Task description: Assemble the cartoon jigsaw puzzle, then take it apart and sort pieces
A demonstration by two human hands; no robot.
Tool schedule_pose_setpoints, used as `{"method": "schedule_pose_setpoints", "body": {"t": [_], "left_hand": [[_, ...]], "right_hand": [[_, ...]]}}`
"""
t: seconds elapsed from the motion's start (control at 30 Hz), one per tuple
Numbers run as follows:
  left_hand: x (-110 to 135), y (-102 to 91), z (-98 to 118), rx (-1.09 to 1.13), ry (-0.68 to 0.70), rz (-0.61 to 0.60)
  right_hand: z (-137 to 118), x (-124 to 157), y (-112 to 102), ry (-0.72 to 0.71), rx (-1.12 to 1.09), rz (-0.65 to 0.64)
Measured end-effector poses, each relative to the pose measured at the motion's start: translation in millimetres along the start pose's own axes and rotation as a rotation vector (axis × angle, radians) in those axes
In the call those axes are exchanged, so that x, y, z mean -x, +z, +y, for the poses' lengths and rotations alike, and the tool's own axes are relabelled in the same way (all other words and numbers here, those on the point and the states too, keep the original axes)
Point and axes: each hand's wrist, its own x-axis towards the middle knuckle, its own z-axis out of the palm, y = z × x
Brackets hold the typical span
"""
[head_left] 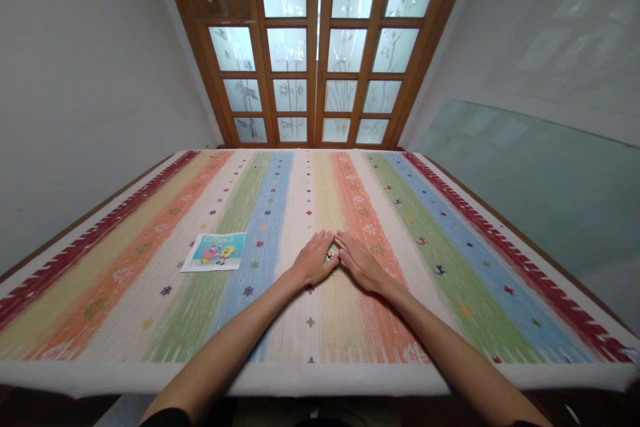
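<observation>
My left hand [314,257] and my right hand [359,261] meet near the middle of the striped cloth, fingertips together and pointing away from me. Both are cupped low over a small patterned thing [331,253], with the fingers of each hand pressed together. Only a bit of it shows in the gap between the thumbs, in teal, black and pale tones. My palms hide the rest, so I cannot tell whether it is one piece or more. Left of my hands, a printed picture card [214,252] with pink and yellow cartoon figures lies flat.
The striped cloth [310,340] with small woven motifs covers the table. Beyond its far edge stand wooden doors [316,80] with frosted panes. A pale green glass panel [540,180] leans at the right wall. On the left is a plain wall [100,67].
</observation>
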Motion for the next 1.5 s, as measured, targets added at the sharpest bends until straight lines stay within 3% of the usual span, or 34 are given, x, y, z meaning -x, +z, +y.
{"method": "schedule_pose_setpoints", "body": {"t": [0.4, 0.77, 1.23, 1.37, 1.5], "left_hand": [[-2.8, -7.7, 2.8, 0.24, -0.035, 0.111], [4.8, 0.7, 7.2, 0.336, -0.031, 0.135], [7.3, 1.3, 13.1, 0.402, -0.016, 0.138], [6.9, -8.0, 10.5, 0.441, -0.019, 0.137], [4.4, -32.1, 1.7, 0.462, -0.03, 0.169]], "right_hand": [[-3.9, -2.8, -1.9, -0.064, 0.045, 0.02], [-2.1, -0.6, 0.7, 0.046, -0.015, 0.019], [-3.9, -2.6, -1.5, 0.019, -0.027, 0.006], [-6.5, -2.3, -2.3, 0.022, -0.025, 0.021], [-7.2, -2.1, -2.5, 0.024, 0.004, 0.022]]}}
